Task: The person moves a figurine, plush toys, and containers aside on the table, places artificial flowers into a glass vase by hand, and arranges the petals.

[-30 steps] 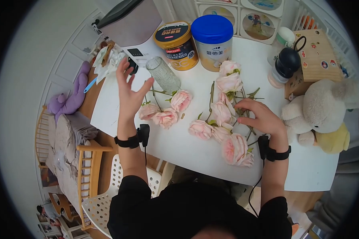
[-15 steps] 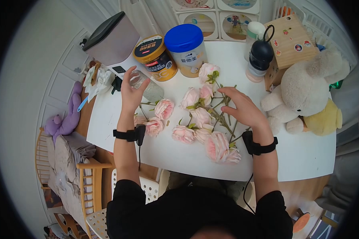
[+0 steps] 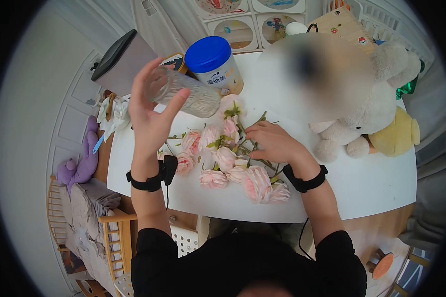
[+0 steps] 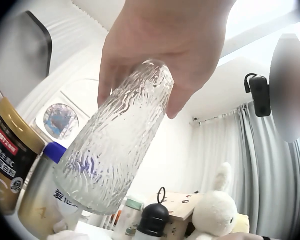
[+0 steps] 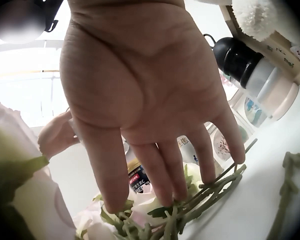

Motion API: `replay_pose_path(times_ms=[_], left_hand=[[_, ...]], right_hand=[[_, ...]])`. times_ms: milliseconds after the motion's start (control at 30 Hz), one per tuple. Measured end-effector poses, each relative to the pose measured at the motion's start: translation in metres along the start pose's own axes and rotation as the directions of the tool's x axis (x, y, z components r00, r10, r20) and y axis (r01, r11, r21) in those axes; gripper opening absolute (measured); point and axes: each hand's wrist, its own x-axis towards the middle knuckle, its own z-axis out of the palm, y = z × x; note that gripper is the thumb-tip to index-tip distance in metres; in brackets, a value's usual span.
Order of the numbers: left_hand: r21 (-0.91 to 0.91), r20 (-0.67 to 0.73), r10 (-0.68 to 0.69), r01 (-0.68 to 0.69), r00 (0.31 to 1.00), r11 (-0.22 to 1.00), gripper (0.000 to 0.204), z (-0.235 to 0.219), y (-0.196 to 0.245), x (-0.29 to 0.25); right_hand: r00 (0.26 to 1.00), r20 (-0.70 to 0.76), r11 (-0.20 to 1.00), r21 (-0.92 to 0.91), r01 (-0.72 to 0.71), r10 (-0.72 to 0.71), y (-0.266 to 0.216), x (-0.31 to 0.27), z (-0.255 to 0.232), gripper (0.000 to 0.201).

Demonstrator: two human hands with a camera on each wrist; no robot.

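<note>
In the head view my left hand (image 3: 151, 116) grips a clear textured glass vase (image 3: 191, 94) near its mouth, tilted and lifted above the white table. The left wrist view shows the same vase (image 4: 117, 145), its base pointing down and left, between thumb and fingers. My right hand (image 3: 275, 142) reaches over the green stems of several pink roses (image 3: 225, 158). In the right wrist view the fingers of this hand (image 5: 150, 100) are spread and extended, fingertips at the stems (image 5: 205, 205); firm contact is hard to tell.
Behind the vase stand a blue-lidded can (image 3: 214, 64) and a gold-and-black tub (image 4: 12, 150), with a grey bin (image 3: 126, 62) to the left. At the right of the table (image 3: 371, 193) sit a plush rabbit (image 3: 369, 106) and a yellow plush (image 3: 396, 136). A black-topped bottle (image 5: 240, 62) stands beyond my right hand.
My left hand has closed round the vase and raised it off the table, tilting it. The right hand has lowered onto or close to the rose stems. The head view has shifted.
</note>
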Motion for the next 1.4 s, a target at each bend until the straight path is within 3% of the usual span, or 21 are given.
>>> replay_pose_path(times_ms=[133, 233, 333, 433, 500, 600, 833, 900, 1000, 1100, 1200, 1300, 1400], left_hand=[[-0.156, 0.145, -0.057, 0.08, 0.988, 0.985, 0.062, 0.05, -0.011, 0.02], [-0.118, 0.19, -0.008, 0.031, 0.982, 0.993, 0.063, 0.086, -0.041, 0.033], [-0.133, 0.236, -0.078, 0.112, 0.969, 0.985, 0.063, 0.115, -0.056, 0.036], [-0.141, 0.258, -0.072, 0.111, 0.963, 0.984, 0.061, 0.14, -0.076, 0.031], [-0.11, 0.301, -0.117, 0.156, 0.946, 0.982, 0.06, 0.148, -0.078, 0.028], [-0.055, 0.372, -0.176, 0.21, 0.911, 0.976, 0.06, 0.15, -0.071, 0.024], [-0.041, 0.396, -0.191, 0.225, 0.898, 0.973, 0.069, 0.148, -0.079, 0.016], [0.01, 0.393, -0.197, 0.21, 0.898, 0.978, 0.074, 0.142, -0.073, 0.016], [-0.041, 0.295, -0.081, 0.098, 0.952, 0.994, 0.077, 0.122, -0.066, 0.016], [-0.041, 0.336, -0.092, 0.112, 0.937, 0.993, 0.069, 0.059, -0.041, 0.011], [-0.005, 0.408, -0.175, 0.194, 0.896, 0.981, 0.052, -0.01, -0.012, -0.028], [0.261, 0.569, -0.355, 0.247, 0.742, 0.933, 0.062, -0.065, 0.011, -0.08], [0.335, 0.672, -0.364, 0.174, 0.645, 0.926, 0.086, -0.067, 0.018, -0.125]], right_hand=[[0.996, -0.015, 0.993, -0.086, 0.082, -0.083, 0.001, 0.003, 0.021, 0.048], [0.993, 0.003, 0.984, -0.131, 0.119, -0.119, -0.004, 0.002, 0.026, 0.048], [0.986, 0.042, 0.984, -0.067, 0.164, -0.162, -0.004, 0.005, 0.026, 0.049], [0.98, 0.027, 0.978, -0.066, 0.198, -0.197, -0.005, 0.006, 0.027, 0.049], [0.975, -0.001, 0.974, -0.05, 0.222, -0.222, -0.006, 0.007, 0.028, 0.049], [0.977, 0.125, 0.985, 0.014, 0.172, -0.172, -0.01, 0.008, 0.02, 0.054], [0.966, 0.07, 0.966, 0.085, 0.243, -0.249, -0.009, 0.01, 0.024, 0.055], [0.954, -0.003, 0.951, 0.089, 0.298, -0.299, -0.005, 0.012, 0.029, 0.056], [0.962, 0.058, 0.945, 0.211, 0.25, -0.267, -0.003, 0.009, 0.02, 0.058], [0.974, -0.016, 0.942, 0.248, 0.224, -0.227, -0.003, -0.003, -0.001, 0.057], [0.986, -0.063, 0.937, 0.305, 0.169, -0.157, 0.0, -0.015, -0.022, 0.052], [0.992, -0.052, 0.927, 0.353, 0.13, -0.119, -0.001, -0.022, -0.036, 0.051], [0.989, 0.003, 0.916, 0.377, 0.137, -0.149, -0.004, -0.023, -0.043, 0.054]])
